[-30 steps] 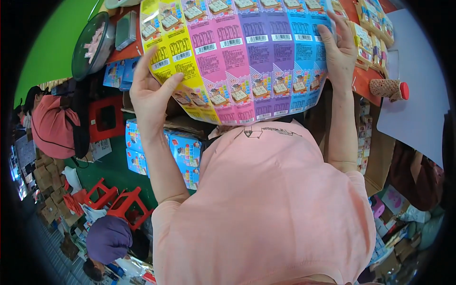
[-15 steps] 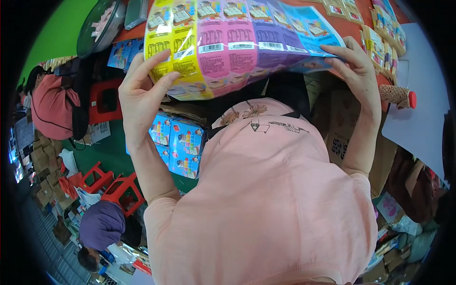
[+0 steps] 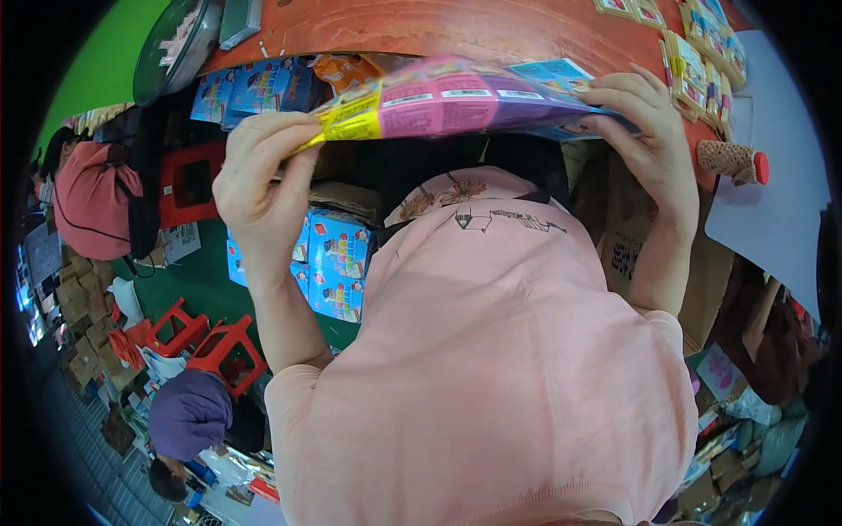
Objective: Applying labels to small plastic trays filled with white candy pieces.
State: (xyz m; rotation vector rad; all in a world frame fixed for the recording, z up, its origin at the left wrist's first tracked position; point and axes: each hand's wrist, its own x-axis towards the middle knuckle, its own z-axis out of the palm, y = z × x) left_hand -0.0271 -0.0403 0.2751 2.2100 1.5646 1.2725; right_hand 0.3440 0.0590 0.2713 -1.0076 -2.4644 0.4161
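Note:
A glossy printed sheet [image 3: 469, 107] with yellow, pink, purple and blue columns stretches between my two hands above my lap. My left hand [image 3: 263, 171] pinches its yellow end between thumb and fingers. At the blue end, my right hand [image 3: 645, 127] grips the other edge, thumb below and fingers above. The sheet is seen at a steep slant, folded or bowed, its upper part blurred. Behind it lies the red-brown table top [image 3: 368, 28].
Blue printed boxes [image 3: 338, 263] stand low at my left, with more blue packs [image 3: 263, 88] under the table edge. Small wooden-framed sets [image 3: 688, 70] pile up at the right, near a red-capped bottle [image 3: 737, 164]. A dark bowl [image 3: 180, 48] sits far left. Two other people sit at left.
The sheet has tipped from facing me broadly to a narrow slanted strip, its far edge coming down. My left hand has lowered slightly. More of the table top shows behind.

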